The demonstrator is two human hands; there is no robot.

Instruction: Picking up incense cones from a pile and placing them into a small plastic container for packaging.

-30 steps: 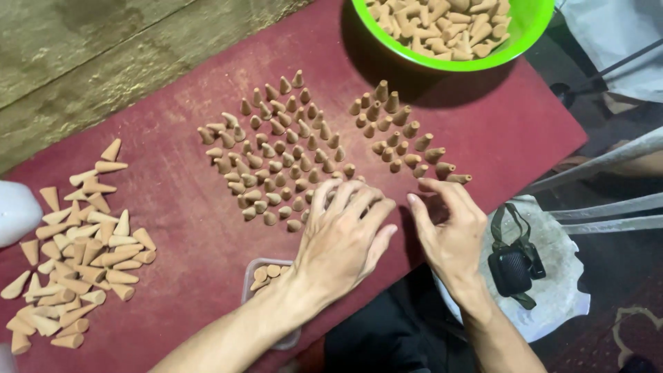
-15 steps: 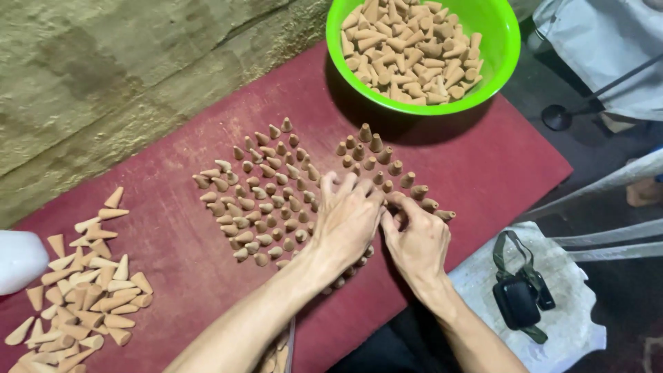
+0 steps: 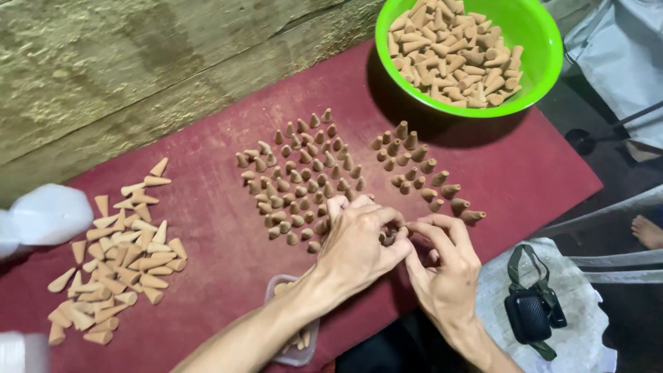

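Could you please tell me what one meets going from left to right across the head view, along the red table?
White object → loose cones → clear tub → left hand → right hand → black pouch.

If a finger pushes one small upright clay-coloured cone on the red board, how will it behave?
The small upright tan cones probably tip easily: narrow bases, packed rows, so neighbours may fall. Lying cones at left suggest they roll in arcs. They seem light and rigid.
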